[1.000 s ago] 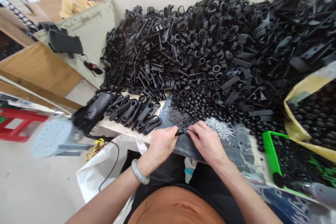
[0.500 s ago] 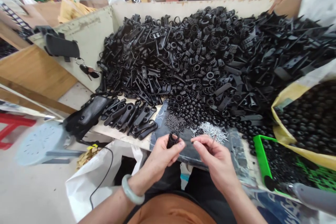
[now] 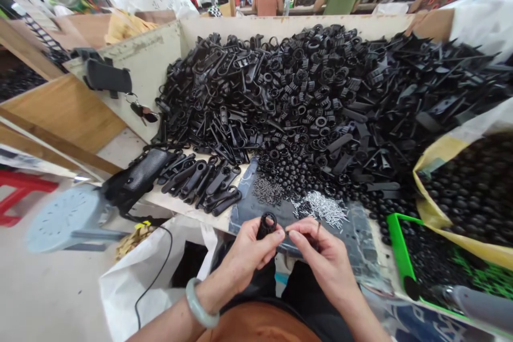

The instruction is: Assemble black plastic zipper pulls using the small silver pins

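Note:
My left hand [image 3: 256, 246] is closed around a black ribbed plastic ring [image 3: 267, 224], its round opening facing up. Close beside it, my right hand [image 3: 320, 248] pinches a tiny dark piece [image 3: 287, 233] between thumb and finger, near the left thumb tip; its kind is too small to tell. Both hands are over the front of a dark slab [image 3: 276, 212]. On that slab lie a heap of silver pins [image 3: 324, 208], a heap of small dark pieces [image 3: 267, 191] and many black balls [image 3: 296, 171].
Behind is a big pile of black plastic parts [image 3: 280, 85]. Finished-looking black handle pieces [image 3: 196, 179] lie in a row at left. A green tray [image 3: 396, 240] and a yellow-edged sack [image 3: 425, 171] stand at right. A stool [image 3: 64, 219] is at left. People sit at the back.
My right hand has moved left, bringing the tiny dark piece up to my left hand. The ring stays in my left hand, tilted a little differently. The view has tipped slightly upward.

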Tool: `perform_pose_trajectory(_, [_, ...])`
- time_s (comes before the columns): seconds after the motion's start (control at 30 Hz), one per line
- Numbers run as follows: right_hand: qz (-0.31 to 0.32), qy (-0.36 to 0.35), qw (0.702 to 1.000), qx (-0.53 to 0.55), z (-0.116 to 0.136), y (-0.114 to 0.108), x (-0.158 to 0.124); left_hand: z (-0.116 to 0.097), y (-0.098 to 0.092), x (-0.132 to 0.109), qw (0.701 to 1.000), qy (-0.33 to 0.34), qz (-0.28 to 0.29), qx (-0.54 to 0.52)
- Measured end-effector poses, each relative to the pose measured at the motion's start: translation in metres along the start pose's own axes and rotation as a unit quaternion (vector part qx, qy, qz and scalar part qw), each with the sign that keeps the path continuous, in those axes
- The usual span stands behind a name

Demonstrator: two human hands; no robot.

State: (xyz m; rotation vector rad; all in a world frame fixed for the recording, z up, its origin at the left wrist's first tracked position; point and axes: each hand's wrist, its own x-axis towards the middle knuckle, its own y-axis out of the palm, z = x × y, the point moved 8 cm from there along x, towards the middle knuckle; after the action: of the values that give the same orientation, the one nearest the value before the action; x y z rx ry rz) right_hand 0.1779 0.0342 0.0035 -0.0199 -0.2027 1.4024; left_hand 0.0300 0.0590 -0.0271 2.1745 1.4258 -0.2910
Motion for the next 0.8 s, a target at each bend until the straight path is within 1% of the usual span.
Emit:
perform_pose_trajectory(0.23, [-0.021,-0.004,1.000,-0.013,0.002,-0.001,-0.006,0.003,0.005,-0.002,1.000,-0.021,-0.013,-0.011])
perform_pose_trajectory(0.37, [-0.039,0.012,0.999,-0.015,-0.002,-0.003,-0.011,0.012,0.009,-0.001,0.998,-0.038,-0.016,-0.051])
perform_pose_trajectory(0.47, [-0.059,0.012,0.998,-0.026,-0.003,-0.008,-0.014,0.021,0.013,-0.002,0.990,-0.079,-0.025,-0.114])
perform_pose_trajectory(0.6, [-0.055,-0.010,0.998,-0.036,0.000,-0.011,-0.019,0.032,0.022,-0.004,0.970,-0.147,-0.023,-0.192])
perform_pose_trajectory(0.8, [-0.072,0.019,0.997,-0.026,-0.007,-0.018,-0.027,0.039,0.032,-0.006,0.952,-0.184,-0.018,-0.244])
